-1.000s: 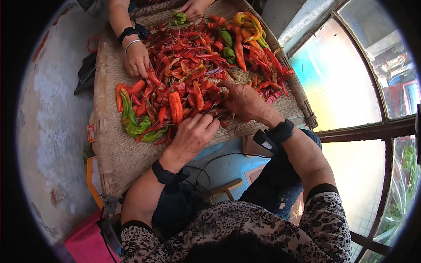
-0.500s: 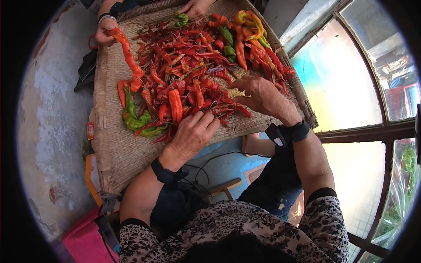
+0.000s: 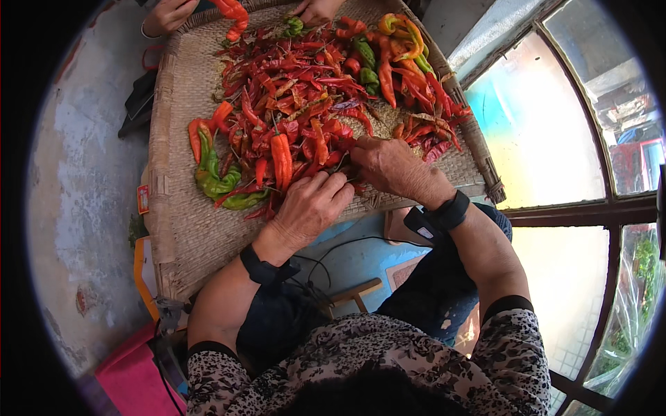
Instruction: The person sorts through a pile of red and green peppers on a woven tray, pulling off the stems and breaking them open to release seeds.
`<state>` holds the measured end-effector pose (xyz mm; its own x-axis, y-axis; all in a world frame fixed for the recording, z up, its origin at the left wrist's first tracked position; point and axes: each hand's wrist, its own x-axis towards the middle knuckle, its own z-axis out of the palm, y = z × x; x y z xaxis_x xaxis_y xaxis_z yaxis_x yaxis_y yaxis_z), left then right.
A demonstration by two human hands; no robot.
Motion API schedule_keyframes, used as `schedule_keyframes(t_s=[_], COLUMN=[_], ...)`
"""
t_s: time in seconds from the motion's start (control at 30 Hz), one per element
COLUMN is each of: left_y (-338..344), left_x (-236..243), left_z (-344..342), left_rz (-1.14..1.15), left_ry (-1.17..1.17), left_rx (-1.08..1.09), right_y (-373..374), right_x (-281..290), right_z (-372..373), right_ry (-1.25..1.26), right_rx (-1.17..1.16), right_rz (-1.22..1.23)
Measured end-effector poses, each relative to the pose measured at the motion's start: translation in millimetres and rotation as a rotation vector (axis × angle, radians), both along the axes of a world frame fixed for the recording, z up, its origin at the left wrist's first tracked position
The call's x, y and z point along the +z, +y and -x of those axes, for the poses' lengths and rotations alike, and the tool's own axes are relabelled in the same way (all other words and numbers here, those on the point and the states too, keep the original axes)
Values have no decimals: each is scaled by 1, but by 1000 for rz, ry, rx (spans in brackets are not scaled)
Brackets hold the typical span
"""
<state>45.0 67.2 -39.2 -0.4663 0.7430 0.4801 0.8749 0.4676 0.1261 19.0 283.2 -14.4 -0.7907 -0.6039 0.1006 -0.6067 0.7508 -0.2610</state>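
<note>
My left hand [image 3: 310, 210] rests at the near edge of a heap of dried red chili peppers [image 3: 291, 97], its fingers curled and pinched together. Beside it, my right hand [image 3: 397, 168] has its fingertips bunched close to the left ones. A thin dark stem shows between the two hands; what either pinches is hidden by the fingers. Just beyond my left hand lies a plump orange-red pepper [image 3: 282, 161]. A twisted green pepper [image 3: 215, 182] is to its left. The heap is spread on a woven tray [image 3: 184, 239] with a raised rim.
Across the tray, another person's left-side hand [image 3: 168, 16] is by a long red pepper [image 3: 234, 19]; their other hand [image 3: 318, 10] is near a small green pepper [image 3: 293, 26]. Yellow and green peppers [image 3: 402, 35] lie far right. A window [image 3: 538, 132] stands at right, a wall [image 3: 76, 208] at left.
My right hand has moved left and in to my left hand, uncovering red peppers at the right. My left hand stays almost in place. The other person's long red pepper has risen away from the tray.
</note>
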Motion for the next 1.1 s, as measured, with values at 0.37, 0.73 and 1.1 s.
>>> schedule_keyframes(t_s=[0.37,0.73,1.1], left_y=[4,2,3], left_x=[3,3,8], left_z=[0,-2,4], left_rz=[-10,45,-18], left_ry=[20,-32,14], left_rx=[-6,4,-35], right_y=[72,4,74], right_x=[47,-3,31], right_z=[22,-3,22], right_ry=[334,118,373], right_rx=[-641,-140,-339], right_rz=[140,-89,216])
